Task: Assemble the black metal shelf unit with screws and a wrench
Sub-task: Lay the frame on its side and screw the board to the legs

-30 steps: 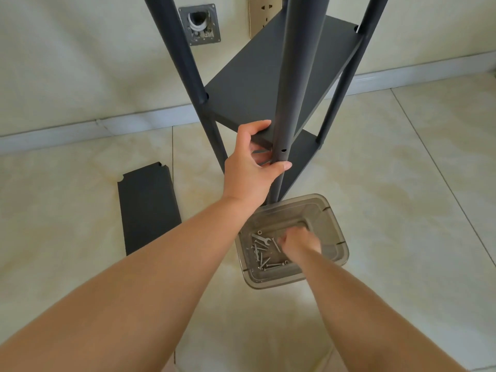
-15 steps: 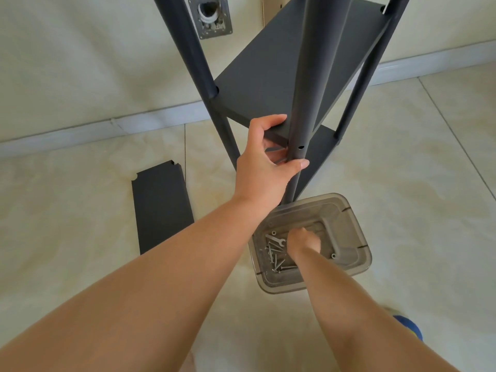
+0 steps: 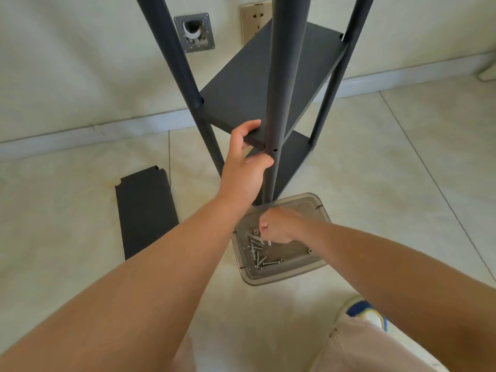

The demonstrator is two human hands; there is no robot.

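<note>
The black metal shelf unit (image 3: 271, 84) stands on the tiled floor in front of me, with two shelf boards fitted between round posts. My left hand (image 3: 245, 167) grips the near corner of the upper board where it meets the front post (image 3: 284, 76); an empty screw hole shows in the post beside my fingers. Below, a clear plastic box (image 3: 316, 267) holds several silver screws (image 3: 259, 255) and a small wrench. My right hand (image 3: 279, 226) is closed above the screws; what it holds is hidden by the fingers.
A loose black shelf board (image 3: 146, 213) lies flat on the floor to the left. The wall behind carries a gold socket plate (image 3: 253, 20) and an open metal wall box (image 3: 194, 32). My shoe (image 3: 367, 315) and trouser leg show at the lower right.
My right hand has lifted out of the box's bottom and now hovers closed above the screws. The left hand keeps its grip on the shelf corner; the view shifted slightly.
</note>
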